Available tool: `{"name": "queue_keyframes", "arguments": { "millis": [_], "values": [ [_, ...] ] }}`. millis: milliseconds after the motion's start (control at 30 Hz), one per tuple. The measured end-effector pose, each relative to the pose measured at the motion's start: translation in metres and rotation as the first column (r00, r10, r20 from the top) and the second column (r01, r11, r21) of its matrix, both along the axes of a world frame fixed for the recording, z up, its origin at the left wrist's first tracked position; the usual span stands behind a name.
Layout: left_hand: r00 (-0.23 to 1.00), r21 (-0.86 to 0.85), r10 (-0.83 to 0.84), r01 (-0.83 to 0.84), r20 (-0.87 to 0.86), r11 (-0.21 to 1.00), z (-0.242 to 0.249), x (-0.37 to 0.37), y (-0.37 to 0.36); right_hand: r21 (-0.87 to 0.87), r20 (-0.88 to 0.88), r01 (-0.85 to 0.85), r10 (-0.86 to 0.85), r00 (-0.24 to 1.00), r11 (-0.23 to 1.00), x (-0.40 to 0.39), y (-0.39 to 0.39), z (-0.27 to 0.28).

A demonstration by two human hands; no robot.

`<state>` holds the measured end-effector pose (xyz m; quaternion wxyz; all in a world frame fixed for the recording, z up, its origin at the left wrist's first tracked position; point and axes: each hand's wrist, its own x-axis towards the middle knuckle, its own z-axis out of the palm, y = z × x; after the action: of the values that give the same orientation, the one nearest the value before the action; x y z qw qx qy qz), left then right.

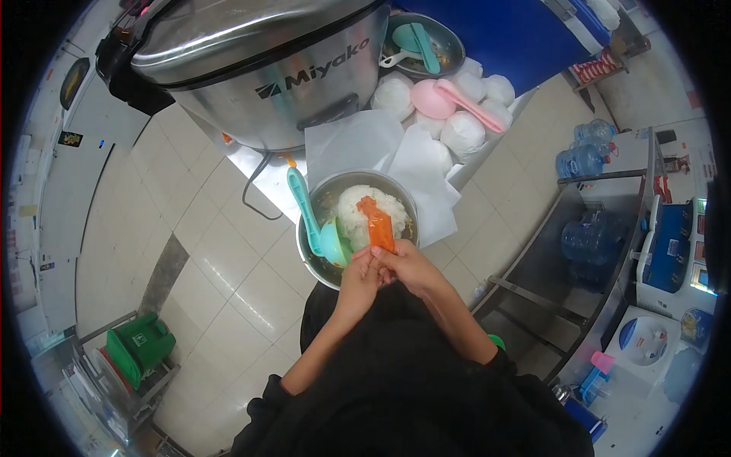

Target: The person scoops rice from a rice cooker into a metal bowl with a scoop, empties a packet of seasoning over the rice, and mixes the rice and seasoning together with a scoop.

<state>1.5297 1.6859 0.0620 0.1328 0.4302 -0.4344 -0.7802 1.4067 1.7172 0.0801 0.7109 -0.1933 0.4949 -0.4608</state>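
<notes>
A steel bowl (410, 199) holds a mound of white rice (384, 199). Over it, an orange sachet (382, 236) is pinched at its lower end by my right hand (409, 268). My left hand (362, 279) is closed against the same end of the sachet, its fingers meeting the right hand's; part of its grip is hidden. Orange-red sauce (368, 205) lies on the rice at the sachet's top end. Left of the rice, a turquoise rice ladle (307, 213) leans on the bowl's rim, beside a green cup-like scoop (332, 242).
A large steel Miyako rice cooker (228, 91) stands behind the bowl, left. White paper sheets (350, 141) lie beside it. Wrapped white bundles (462, 137) carry a pink ladle (464, 107). Another bowl (457, 49) holds utensils. A metal rack (533, 301) stands at right.
</notes>
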Motion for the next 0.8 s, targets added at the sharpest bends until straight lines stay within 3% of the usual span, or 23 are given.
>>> {"name": "queue_keyframes", "arguments": {
  "millis": [67, 100, 167, 300, 367, 400, 467, 600, 700, 733, 767, 800],
  "values": [
    [0.995, -0.298, 0.023, 0.007, 0.096, 0.954, 0.002, -0.002, 0.003, 0.028, 0.027, 0.007, -0.008, 1.000, 1.000, -0.001, -0.004, -0.002],
    [0.995, -0.298, 0.023, 0.006, 0.096, 0.955, 0.003, -0.002, 0.002, 0.053, 0.050, 0.013, -0.015, 0.999, 0.998, -0.002, -0.006, -0.003],
    [0.981, -0.477, 0.029, 0.067, 0.190, 0.876, 0.008, -0.002, 0.000, 0.084, 0.077, 0.069, -0.076, 0.994, 0.994, 0.002, -0.010, -0.004],
    [0.975, -0.539, 0.064, 0.063, 0.215, 0.840, 0.016, -0.001, 0.000, 0.156, 0.146, 0.144, -0.167, 0.975, 0.977, 0.006, -0.014, -0.007],
    [0.940, -0.628, -0.001, 0.228, 0.340, 0.744, 0.015, 0.001, 0.001, 0.186, 0.152, 0.212, -0.241, 0.958, 0.959, 0.013, -0.017, -0.013],
    [0.940, -0.627, 0.000, 0.227, 0.340, 0.745, 0.015, 0.001, 0.003, 0.214, 0.156, 0.282, -0.318, 0.935, 0.935, 0.018, -0.018, -0.016],
    [0.907, -0.743, 0.100, 0.266, 0.408, 0.614, 0.013, -0.002, 0.007, 0.220, 0.149, 0.329, -0.365, 0.919, 0.918, 0.025, -0.020, -0.021],
    [0.882, -0.663, 0.049, 0.314, 0.468, 0.680, 0.016, -0.002, 0.010, 0.217, 0.062, 0.462, -0.484, 0.873, 0.860, 0.037, -0.023, -0.027],
    [0.882, -0.646, -0.008, 0.352, 0.472, 0.677, 0.006, 0.001, 0.014, 0.189, 0.050, 0.395, -0.410, 0.911, 0.899, 0.031, -0.020, -0.034],
    [0.931, -0.666, 0.025, 0.241, 0.364, 0.706, 0.002, -0.001, 0.014, 0.188, 0.049, 0.396, -0.411, 0.910, 0.899, 0.025, -0.017, -0.032],
    [0.966, -0.671, 0.062, 0.127, 0.251, 0.730, 0.000, -0.002, 0.014, 0.196, -0.024, 0.275, -0.275, 0.961, 0.941, 0.018, -0.017, -0.014],
    [0.967, -0.671, 0.061, 0.127, 0.249, 0.730, -0.001, -0.002, 0.011, 0.213, -0.096, 0.150, -0.132, 0.987, 0.965, 0.013, -0.016, -0.002]
  ]
}}
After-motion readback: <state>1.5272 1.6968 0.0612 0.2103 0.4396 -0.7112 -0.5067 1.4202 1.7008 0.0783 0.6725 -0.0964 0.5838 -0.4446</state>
